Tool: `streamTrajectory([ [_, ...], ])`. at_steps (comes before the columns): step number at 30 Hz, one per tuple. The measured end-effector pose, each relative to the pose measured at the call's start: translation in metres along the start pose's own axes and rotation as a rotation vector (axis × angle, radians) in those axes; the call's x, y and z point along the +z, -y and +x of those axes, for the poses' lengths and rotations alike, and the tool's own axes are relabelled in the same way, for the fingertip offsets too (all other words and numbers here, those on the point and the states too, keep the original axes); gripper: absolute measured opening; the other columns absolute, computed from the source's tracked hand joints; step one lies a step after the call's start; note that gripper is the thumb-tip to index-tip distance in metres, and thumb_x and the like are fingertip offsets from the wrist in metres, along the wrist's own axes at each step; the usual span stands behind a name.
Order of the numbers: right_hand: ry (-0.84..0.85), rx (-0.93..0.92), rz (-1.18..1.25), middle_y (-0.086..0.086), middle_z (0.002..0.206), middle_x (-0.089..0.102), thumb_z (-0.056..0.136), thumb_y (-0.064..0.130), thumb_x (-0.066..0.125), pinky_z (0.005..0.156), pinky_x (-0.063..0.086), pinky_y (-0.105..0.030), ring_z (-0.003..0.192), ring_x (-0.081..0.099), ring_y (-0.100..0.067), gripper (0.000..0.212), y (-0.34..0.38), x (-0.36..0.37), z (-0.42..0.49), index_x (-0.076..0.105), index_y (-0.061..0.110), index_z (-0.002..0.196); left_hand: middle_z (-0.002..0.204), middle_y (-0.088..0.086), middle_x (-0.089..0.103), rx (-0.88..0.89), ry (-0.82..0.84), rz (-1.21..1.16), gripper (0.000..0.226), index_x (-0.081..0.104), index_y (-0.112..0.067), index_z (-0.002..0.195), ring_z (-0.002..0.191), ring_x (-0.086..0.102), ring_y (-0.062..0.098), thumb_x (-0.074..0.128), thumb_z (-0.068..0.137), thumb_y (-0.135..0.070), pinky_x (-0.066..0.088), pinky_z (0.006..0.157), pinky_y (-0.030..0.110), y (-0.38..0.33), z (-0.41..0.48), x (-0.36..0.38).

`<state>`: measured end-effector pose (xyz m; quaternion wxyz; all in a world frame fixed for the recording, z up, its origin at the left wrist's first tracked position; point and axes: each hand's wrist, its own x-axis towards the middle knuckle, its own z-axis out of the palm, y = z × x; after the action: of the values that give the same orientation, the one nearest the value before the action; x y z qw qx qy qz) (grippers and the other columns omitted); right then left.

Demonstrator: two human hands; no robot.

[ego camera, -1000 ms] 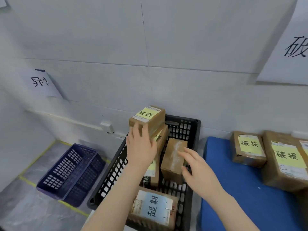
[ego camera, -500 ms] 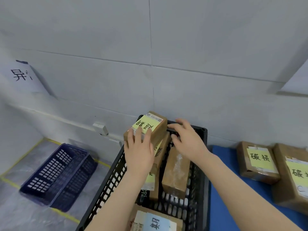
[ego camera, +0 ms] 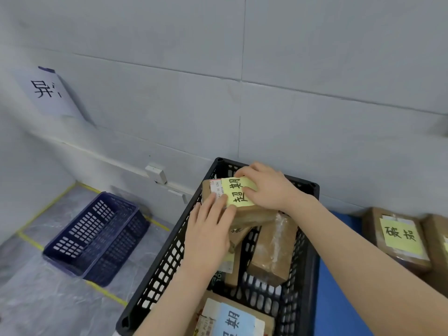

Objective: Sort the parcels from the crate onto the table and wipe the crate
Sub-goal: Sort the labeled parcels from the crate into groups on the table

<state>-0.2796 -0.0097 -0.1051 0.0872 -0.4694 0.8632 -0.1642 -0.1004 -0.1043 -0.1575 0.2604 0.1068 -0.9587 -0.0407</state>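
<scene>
The yellow-labelled parcel (ego camera: 252,215) is at the top of the pile inside the black crate (ego camera: 169,258), grasped by both hands. The left hand (ego camera: 209,231) clasps its near left corner, and the right hand (ego camera: 268,187) curls over its far edge with the thumb on the label. The blue bench (ego camera: 339,299) lies just right of the crate.
</scene>
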Motion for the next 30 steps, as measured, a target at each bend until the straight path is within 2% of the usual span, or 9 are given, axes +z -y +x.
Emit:
streamTrajectory([
  [4,-0.083,0.091,0.171,0.008,0.12,0.047,0.093,0.029,0.05,0.086,0.048,-0.036,0.106,0.05,-0.01,0.042,-0.019,0.006,-0.042,0.044,0.035,0.134,0.138,0.006,0.053,-0.123,0.031,-0.029,0.038,0.059,-0.018,0.124,0.133,0.042,0.03,0.045,0.089,-0.022,0.04,0.104,0.051,-0.006,-0.001,-0.001],
  [8,-0.189,0.128,0.388,0.022,0.107,0.045,0.091,0.03,0.054,0.069,0.044,-0.013,0.088,0.05,0.007,0.039,-0.021,0.023,-0.081,0.048,0.04,0.128,0.151,-0.002,0.037,-0.331,0.136,-0.264,0.053,0.042,-0.026,0.141,0.139,0.032,0.022,0.029,0.094,-0.049,0.039,0.107,0.044,-0.024,0.002,-0.001],
  [11,-0.202,0.148,0.554,0.022,0.115,0.043,0.09,0.024,0.057,0.074,0.044,-0.007,0.098,0.047,0.012,0.039,-0.015,0.032,-0.093,0.05,0.039,0.125,0.154,-0.009,0.024,-0.415,0.207,-0.439,0.06,0.019,-0.036,0.145,0.125,0.046,0.011,0.026,0.09,-0.059,0.055,0.083,0.038,-0.038,0.004,0.003],
  [15,-0.199,0.109,0.617,0.03,0.131,0.031,0.086,0.011,0.059,0.085,0.033,0.002,0.121,0.027,0.022,0.049,-0.004,0.035,-0.1,0.049,0.034,0.127,0.156,-0.022,-0.003,-0.361,0.242,-0.496,0.06,0.006,-0.04,0.147,0.095,0.058,0.008,0.022,0.091,-0.052,0.052,0.056,0.025,-0.05,-0.001,0.008],
  [18,-0.261,0.105,0.621,0.033,0.139,0.026,0.084,0.011,0.059,0.094,0.039,-0.008,0.13,0.025,0.016,0.05,0.005,0.038,-0.113,0.051,0.028,0.13,0.156,-0.025,-0.01,-0.306,0.234,-0.455,0.063,0.007,-0.036,0.15,0.089,0.054,0.003,0.016,0.089,-0.05,0.047,0.051,0.02,-0.052,-0.007,0.005],
  [20,-0.31,0.096,0.627,0.029,0.143,0.026,0.084,0.014,0.057,0.089,0.05,-0.02,0.135,0.029,0.004,0.049,0.015,0.037,-0.125,0.051,0.026,0.132,0.155,-0.026,-0.011,-0.262,0.223,-0.436,0.065,0.007,-0.034,0.15,0.088,0.053,0.0,0.017,0.088,-0.048,0.047,0.049,0.018,-0.054,-0.01,-0.002],
  [24,-0.464,0.118,0.597,0.029,0.144,0.028,0.082,0.026,0.051,0.073,0.054,-0.022,0.122,0.045,-0.001,0.049,0.026,0.017,-0.161,0.051,0.035,0.129,0.154,-0.031,-0.002,-0.148,0.173,-0.519,0.061,0.016,-0.038,0.148,0.107,0.049,-0.002,0.025,0.088,-0.044,0.047,0.059,0.015,-0.072,-0.005,-0.027],
  [28,-0.6,0.174,0.57,0.024,0.145,0.031,0.081,0.03,0.048,0.071,0.057,-0.037,0.112,0.051,-0.004,0.048,0.026,-0.008,-0.21,0.049,0.039,0.129,0.156,-0.027,0.003,0.009,0.129,-0.564,0.059,0.023,-0.035,0.147,0.126,0.042,0.005,0.03,0.089,-0.036,0.049,0.074,0.022,-0.114,-0.002,-0.052],
  [30,-0.669,0.189,0.558,0.02,0.145,0.033,0.082,0.026,0.049,0.069,0.057,-0.037,0.112,0.052,-0.005,0.048,0.026,-0.021,-0.238,0.05,0.039,0.129,0.156,-0.026,0.004,0.071,0.114,-0.595,0.059,0.025,-0.032,0.148,0.13,0.037,0.001,0.034,0.089,-0.031,0.048,0.079,0.023,-0.14,-0.003,-0.063],
])
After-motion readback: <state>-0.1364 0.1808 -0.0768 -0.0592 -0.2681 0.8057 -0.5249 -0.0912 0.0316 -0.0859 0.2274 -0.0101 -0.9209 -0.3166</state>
